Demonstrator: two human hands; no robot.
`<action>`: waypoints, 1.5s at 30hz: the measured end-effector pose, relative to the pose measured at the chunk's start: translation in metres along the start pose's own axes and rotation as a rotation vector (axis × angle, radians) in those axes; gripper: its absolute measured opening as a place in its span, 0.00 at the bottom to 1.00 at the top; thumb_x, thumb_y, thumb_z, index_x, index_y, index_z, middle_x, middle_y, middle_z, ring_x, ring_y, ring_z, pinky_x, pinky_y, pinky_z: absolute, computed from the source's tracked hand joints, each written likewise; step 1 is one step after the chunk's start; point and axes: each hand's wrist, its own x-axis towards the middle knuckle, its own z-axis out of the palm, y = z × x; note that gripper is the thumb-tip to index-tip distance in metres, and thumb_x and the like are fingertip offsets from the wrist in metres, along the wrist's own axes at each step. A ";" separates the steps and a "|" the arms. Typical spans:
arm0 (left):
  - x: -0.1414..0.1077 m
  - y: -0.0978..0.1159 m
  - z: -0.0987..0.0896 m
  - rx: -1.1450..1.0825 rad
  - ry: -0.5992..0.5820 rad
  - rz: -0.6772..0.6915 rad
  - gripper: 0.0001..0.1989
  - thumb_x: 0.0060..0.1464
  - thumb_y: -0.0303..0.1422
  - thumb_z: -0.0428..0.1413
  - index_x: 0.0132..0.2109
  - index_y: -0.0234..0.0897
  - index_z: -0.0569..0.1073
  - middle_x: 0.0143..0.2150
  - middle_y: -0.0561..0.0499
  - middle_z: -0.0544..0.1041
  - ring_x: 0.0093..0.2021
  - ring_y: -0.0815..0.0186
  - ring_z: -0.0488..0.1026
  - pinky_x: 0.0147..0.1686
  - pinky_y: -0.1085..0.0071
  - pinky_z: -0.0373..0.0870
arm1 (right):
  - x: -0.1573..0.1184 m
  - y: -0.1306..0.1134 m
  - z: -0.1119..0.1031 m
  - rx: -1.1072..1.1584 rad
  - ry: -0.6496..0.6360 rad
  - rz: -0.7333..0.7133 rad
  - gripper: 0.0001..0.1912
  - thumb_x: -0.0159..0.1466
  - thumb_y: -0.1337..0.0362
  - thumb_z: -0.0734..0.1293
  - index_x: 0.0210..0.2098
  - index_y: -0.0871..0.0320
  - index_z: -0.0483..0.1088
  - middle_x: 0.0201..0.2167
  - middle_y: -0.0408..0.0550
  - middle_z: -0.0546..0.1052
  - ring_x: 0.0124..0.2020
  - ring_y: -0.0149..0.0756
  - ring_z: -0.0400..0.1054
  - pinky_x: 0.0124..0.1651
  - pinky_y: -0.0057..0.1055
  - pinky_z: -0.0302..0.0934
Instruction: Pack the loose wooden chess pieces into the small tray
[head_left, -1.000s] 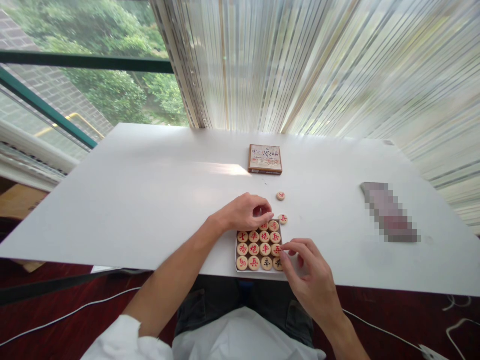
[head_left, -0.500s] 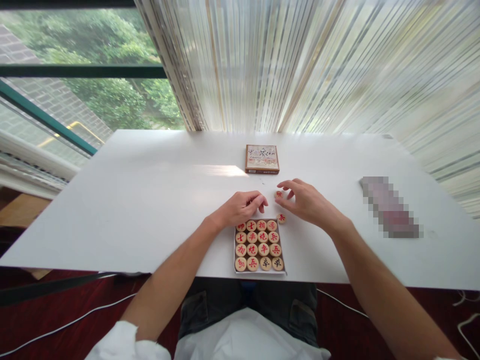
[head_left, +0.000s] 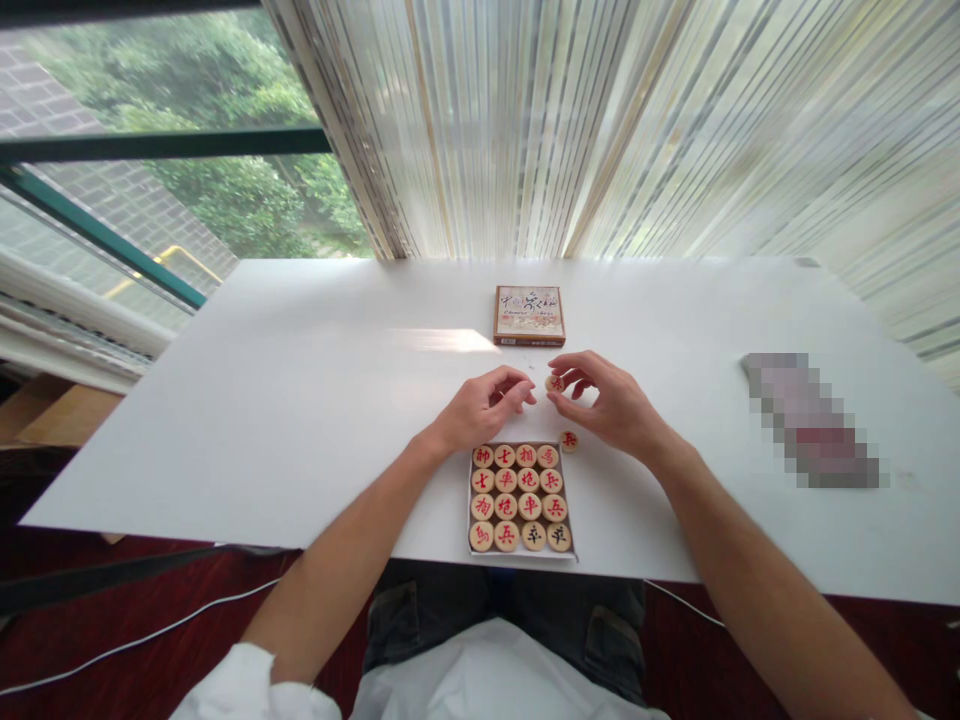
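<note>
My right hand (head_left: pixel 600 400) pinches a round wooden Chinese chess piece (head_left: pixel 555 384) with a red character between thumb and fingertips, a little above the table. To its left, my left hand (head_left: pixel 491 402) is half curled, fingertips pointing at that piece but apart from it, with nothing visible in it. Below the hands, a shallow open box tray (head_left: pixel 574 556) holds rows of chess pieces (head_left: pixel 529 480), mostly with red characters and two with black ones in the front row. Another red-marked piece (head_left: pixel 569 441) lies on the table against the tray's upper right corner.
A box lid (head_left: pixel 529 314) printed "Chinese Chess" lies beyond the hands. On the right of the white table (head_left: pixel 300 430) is a pixelated flat object (head_left: pixel 814 420). Striped curtains (head_left: pixel 510 130) hang behind the table, beside a window at the left.
My right fingers have closed around the chess piece, which has turned a little. The fingers of my left hand have loosened slightly. The tray and the other pieces keep their places.
</note>
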 end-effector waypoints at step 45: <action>0.000 0.001 0.001 -0.014 0.057 0.091 0.18 0.63 0.38 0.63 0.56 0.36 0.73 0.45 0.44 0.81 0.40 0.66 0.78 0.41 0.69 0.76 | -0.001 -0.022 0.015 0.246 0.041 0.171 0.14 0.68 0.52 0.71 0.46 0.54 0.74 0.43 0.50 0.82 0.42 0.41 0.78 0.46 0.39 0.75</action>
